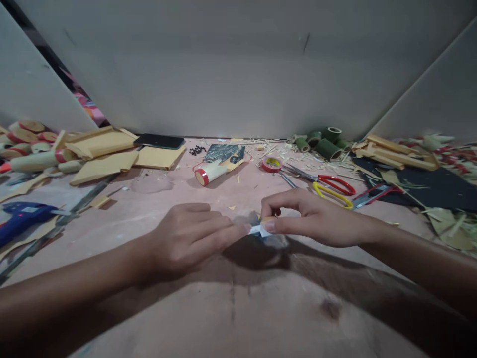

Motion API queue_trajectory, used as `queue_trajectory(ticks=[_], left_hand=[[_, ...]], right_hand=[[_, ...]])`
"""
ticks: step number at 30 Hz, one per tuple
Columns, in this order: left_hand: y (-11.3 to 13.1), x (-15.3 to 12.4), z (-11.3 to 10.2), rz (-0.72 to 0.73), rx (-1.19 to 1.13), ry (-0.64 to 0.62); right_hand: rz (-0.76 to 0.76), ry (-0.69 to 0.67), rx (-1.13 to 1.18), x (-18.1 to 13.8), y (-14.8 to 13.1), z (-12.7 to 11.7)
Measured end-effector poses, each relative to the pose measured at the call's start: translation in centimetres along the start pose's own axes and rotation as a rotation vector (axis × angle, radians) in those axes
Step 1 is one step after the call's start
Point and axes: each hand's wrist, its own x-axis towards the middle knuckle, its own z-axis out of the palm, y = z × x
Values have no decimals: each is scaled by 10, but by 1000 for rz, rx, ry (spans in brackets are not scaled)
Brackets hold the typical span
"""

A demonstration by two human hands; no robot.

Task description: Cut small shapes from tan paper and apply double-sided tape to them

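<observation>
My left hand (190,238) and my right hand (309,219) meet over the middle of the pinkish work surface (223,318). Both pinch a small whitish piece (260,229) between their fingertips. The right thumb and forefinger close on its right end. The left fingers press together on its left end. The piece is small and partly hidden, so I cannot make out what it is.
Scissors with red and yellow handles (333,189) and a roll of red tape (272,164) lie behind my right hand. A bamboo tube with a red end (209,173), green bamboo pieces (324,141), a black phone (159,141), tan boards (104,154) and a blue glue gun (20,219) surround the area.
</observation>
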Motion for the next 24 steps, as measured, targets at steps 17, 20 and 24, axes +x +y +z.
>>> queue_trajectory(ticks=[17,20,24], left_hand=[[43,37,21,-1330,-1035,353],[54,39,28,-1498,-1322,385],[60,37,34,-1555,-1463,417]], right_hand=[[534,359,-834,-59,60,-96],[528,326,-837,-63,68,-93],[569,357,-853,-53,73,-91]])
